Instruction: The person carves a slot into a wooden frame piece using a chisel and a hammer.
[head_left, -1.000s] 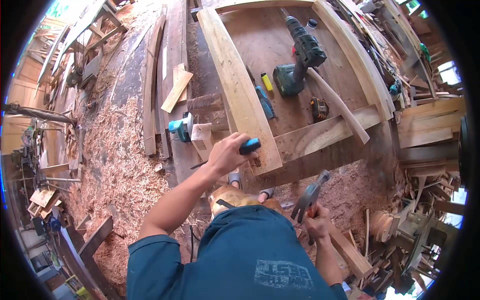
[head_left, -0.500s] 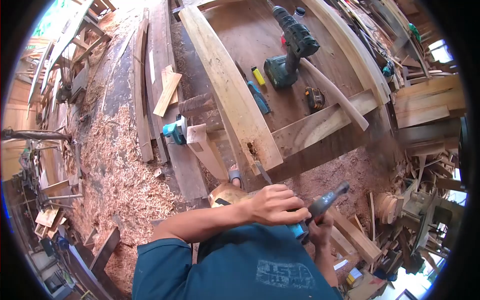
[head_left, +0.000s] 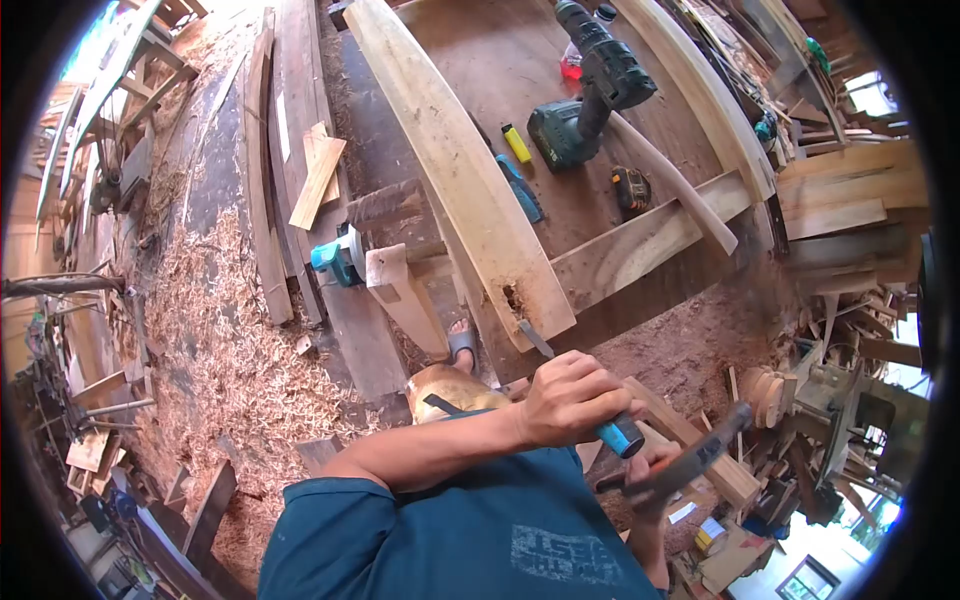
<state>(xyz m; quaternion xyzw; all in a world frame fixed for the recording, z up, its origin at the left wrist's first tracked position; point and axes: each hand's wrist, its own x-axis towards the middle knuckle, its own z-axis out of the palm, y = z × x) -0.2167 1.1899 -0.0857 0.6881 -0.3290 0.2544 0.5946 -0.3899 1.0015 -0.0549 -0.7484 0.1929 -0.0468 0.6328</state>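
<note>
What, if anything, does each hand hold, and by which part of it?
The left hand grips a chisel by its blue-ended handle; the right hand holds a claw hammer by its handle, the grip partly hidden.

Soft daylight is spread over the scene, and the left hand (head_left: pixel 575 400) and the pale plank (head_left: pixel 450 160) beyond it are evenly lit. The near side of the workbench (head_left: pixel 660 305), ahead of the hands, is left in shadow. Glare is seen at far left ahead, and a window (head_left: pixel 810 578) to the right of the right hand (head_left: pixel 648 505) is surrounded by washed-out white. The hammer (head_left: pixel 700 455) is slightly blurred, while the chisel (head_left: pixel 537 338) is rendered more clearly. Outer timbers are bent by fisheye distortion, and the corners are blacked out.
</note>
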